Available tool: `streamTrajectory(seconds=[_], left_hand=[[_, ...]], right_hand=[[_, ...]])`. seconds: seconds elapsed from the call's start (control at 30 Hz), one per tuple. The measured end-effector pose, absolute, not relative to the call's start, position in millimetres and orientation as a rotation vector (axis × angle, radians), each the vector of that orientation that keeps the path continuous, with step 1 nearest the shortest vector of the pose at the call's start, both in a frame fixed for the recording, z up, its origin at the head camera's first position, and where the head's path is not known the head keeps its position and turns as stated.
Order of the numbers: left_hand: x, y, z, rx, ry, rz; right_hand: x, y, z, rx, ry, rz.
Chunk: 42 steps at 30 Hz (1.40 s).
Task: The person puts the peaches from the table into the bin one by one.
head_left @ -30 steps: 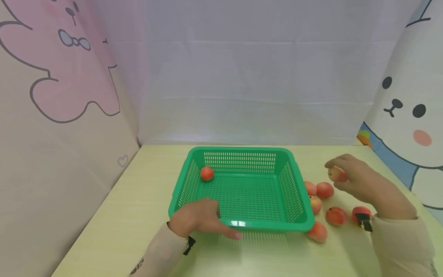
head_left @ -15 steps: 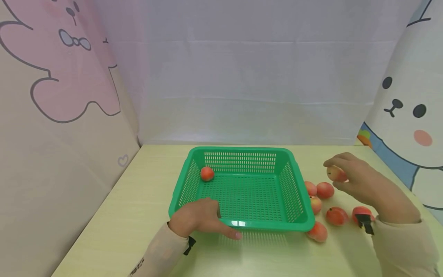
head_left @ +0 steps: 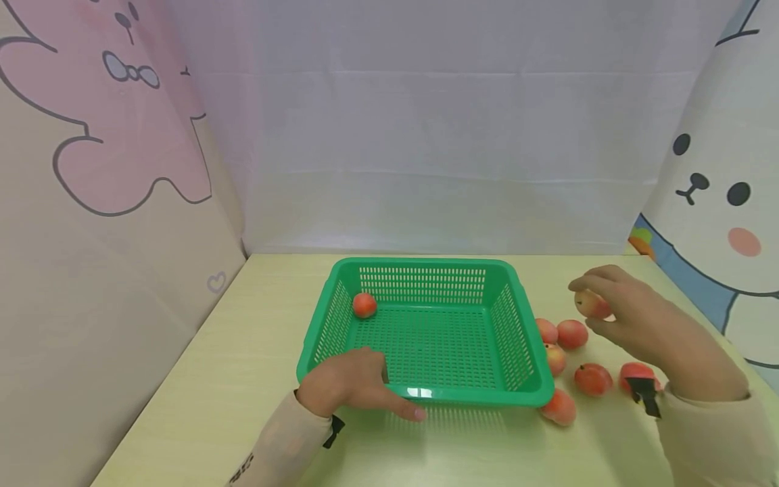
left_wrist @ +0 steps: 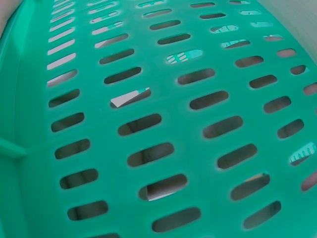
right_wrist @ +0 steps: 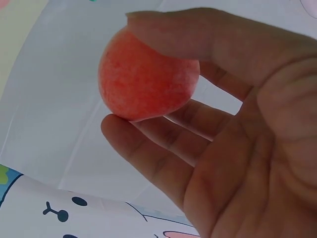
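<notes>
In the head view a green slotted plastic basket stands mid-table, a reddish peach in its far left corner. My left hand grips the near rim toward the left, fingers inside and thumb outside; the left wrist view is filled by the basket's slotted wall. Over the table to the right of the basket, my right hand pinches a yellow-red peach. Up close in the right wrist view, that peach sits between the thumb and the fingertips.
Several more peaches lie right of the basket, among them a dark red one and one by the near right corner. Another peach is beside the right sleeve. A pale curtain hangs behind the table.
My right forearm has shifted slightly to the right, while the right hand with its peach stays almost in place. The left hand and the basket have not moved.
</notes>
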State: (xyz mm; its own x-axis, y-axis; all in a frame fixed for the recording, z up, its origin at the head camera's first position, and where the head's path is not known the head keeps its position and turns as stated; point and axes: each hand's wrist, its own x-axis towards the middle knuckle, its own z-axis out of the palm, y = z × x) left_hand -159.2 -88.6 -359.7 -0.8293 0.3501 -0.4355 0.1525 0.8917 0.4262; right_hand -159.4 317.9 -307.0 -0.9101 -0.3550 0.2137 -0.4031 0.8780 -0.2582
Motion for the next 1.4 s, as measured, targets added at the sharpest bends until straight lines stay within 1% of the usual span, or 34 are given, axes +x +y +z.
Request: streamTrajectory(seconds=[0.17,0.4,0.73,1.0,1.4], left_hand=[[-159,-89,-360,0.362,2.542,0.513],[-159,-89,-360,0.357,2.544,0.524],[-159,-89,-360,0.368,2.547,0.522],[-159,-89,-360,0.37,2.546,0.524],[-158,-89,-359,0.37,2.548,0.523]], right_hand=[[-156,315,-304,0.587,-2.877,0.434],[-152,309,-303,0.673,-2.788,0.425],[-146,288,-300,0.682,-2.831,0.451],[-141,279,-300,0.782,-2.777,0.441],[-136,265,-299,0.786,-2.8,0.44]])
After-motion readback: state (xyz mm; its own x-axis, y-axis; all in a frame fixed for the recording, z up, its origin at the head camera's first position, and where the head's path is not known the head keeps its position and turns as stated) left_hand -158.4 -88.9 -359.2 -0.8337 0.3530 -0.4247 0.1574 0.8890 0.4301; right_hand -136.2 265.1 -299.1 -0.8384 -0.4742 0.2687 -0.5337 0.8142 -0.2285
